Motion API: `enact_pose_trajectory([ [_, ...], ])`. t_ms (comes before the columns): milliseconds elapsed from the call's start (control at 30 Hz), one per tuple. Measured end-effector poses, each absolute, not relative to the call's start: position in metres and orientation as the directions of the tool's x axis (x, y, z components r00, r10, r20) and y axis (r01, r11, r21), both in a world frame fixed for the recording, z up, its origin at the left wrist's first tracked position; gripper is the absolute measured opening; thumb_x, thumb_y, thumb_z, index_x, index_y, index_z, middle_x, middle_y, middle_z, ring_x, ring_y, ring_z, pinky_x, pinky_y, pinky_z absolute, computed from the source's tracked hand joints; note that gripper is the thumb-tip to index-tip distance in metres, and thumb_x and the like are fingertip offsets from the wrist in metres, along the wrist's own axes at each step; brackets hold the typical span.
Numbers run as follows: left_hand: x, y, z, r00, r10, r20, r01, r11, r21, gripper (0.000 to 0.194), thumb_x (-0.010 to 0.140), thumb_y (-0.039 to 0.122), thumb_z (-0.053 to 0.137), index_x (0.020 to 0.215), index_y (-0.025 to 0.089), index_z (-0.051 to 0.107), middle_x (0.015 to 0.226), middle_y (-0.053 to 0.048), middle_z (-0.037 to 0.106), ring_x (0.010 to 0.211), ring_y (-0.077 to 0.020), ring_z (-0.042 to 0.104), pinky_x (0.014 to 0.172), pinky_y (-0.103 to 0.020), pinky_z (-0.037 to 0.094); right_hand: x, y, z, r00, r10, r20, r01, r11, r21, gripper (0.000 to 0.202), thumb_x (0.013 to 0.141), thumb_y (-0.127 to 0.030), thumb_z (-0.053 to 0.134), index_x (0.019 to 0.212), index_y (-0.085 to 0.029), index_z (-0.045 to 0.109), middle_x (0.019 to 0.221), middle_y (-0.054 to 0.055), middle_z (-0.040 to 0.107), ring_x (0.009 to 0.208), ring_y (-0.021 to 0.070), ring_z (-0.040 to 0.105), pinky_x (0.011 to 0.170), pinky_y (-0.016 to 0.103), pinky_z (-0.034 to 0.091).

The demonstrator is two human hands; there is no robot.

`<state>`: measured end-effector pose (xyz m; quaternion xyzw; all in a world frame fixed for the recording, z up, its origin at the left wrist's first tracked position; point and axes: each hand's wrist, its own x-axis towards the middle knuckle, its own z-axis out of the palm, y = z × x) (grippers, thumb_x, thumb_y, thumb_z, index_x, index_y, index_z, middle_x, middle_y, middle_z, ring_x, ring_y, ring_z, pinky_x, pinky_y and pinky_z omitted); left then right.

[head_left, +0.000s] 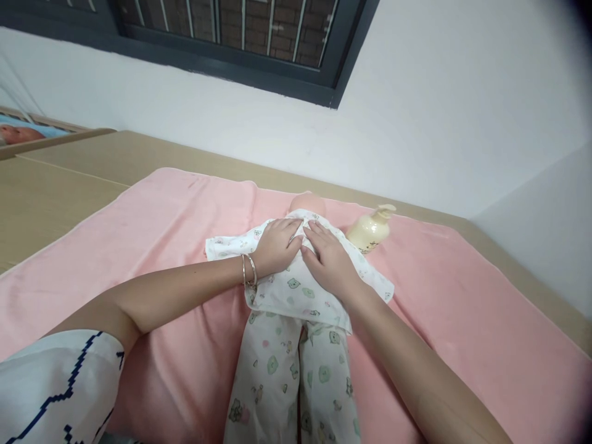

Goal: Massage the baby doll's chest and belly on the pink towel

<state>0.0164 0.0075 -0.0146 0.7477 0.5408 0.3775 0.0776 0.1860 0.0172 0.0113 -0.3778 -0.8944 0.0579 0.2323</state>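
The left hand [276, 248] and right hand [330, 256] lie flat, grip clamped on nothing, on the printed top [296, 293] toward the bench's [69, 191] far edge; a rightward slip could knock the pump bottle [370, 229].

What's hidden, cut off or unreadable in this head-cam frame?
All in the head view:
Patterned shirt: partly covered by the left hand and right hand.
Patterned trousers: lower ends cut off by bottom edge.
Rounded pinkish shape: lower part hidden by the shirt.
Pump bottle: print too small.
Reddish thing: cut off by left edge.
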Motion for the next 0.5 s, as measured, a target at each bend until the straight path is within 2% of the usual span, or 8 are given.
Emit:
enact_pose_trajectory([
  [133,0.015,0.009,-0.015,0.13,0.866,0.483,0.751,-0.404,0.522,0.047,0.099,0.032,0.035,0.138,0.013,0.054,0.142,-0.014,0.058,0.132,-0.027,0.052,0.114,-0.048,0.038,0.193,0.015,0.026,-0.65,0.673,0.354,0.625,0.738,-0.255,0.05,0.098,-0.036,0.044,0.142,-0.015,0.055,0.155,0.014,0.043,0.147,0.0312,0.036,0.12,0.055,0.034],
  [233,0.015,0.005,-0.014,0.134,0.87,0.475,0.741,-0.406,0.534,0.048,0.098,0.032,0.036,0.139,0.013,0.052,0.143,-0.014,0.057,0.135,-0.0275,0.049,0.117,-0.049,0.036,0.204,0.014,0.046,-0.628,0.641,0.442,0.607,0.758,-0.237,0.048,0.096,-0.034,0.046,0.141,-0.021,0.057,0.157,0.009,0.042,0.146,0.0313,0.037,0.119,0.056,0.036],
  [300,0.018,-0.003,-0.012,0.091,0.871,0.483,0.733,-0.387,0.56,0.053,0.096,0.032,0.04,0.144,0.012,0.045,0.149,-0.015,0.051,0.142,-0.0293,0.042,0.12,-0.051,0.031,0.215,0.015,0.06,-0.567,0.648,0.509,0.639,0.736,-0.225,0.05,0.096,-0.034,0.046,0.143,-0.022,0.054,0.157,0.007,0.042,0.146,0.0319,0.038,0.119,0.057,0.035],
  [433,0.035,-0.021,0.006,0.072,0.848,0.526,0.646,-0.441,0.623,0.071,0.091,0.035,0.048,0.155,0.014,0.026,0.163,-0.014,0.03,0.155,-0.0304,0.016,0.127,-0.053,0.018,0.242,0.027,0.083,-0.328,0.673,0.663,0.757,0.607,-0.242,0.065,0.094,-0.031,0.043,0.157,-0.018,0.031,0.161,0.01,0.035,0.15,0.0347,0.028,0.12,0.063,0.029],
  [500,0.049,-0.02,0.021,0.124,0.866,0.484,0.518,-0.473,0.713,0.068,0.094,0.04,0.046,0.155,0.018,0.028,0.165,-0.01,0.028,0.155,-0.0272,0.018,0.127,-0.049,0.021,0.256,0.037,0.086,-0.199,0.684,0.702,0.795,0.531,-0.293,0.071,0.093,-0.028,0.043,0.16,-0.013,0.022,0.162,0.014,0.03,0.151,0.0364,0.024,0.119,0.064,0.028],
])
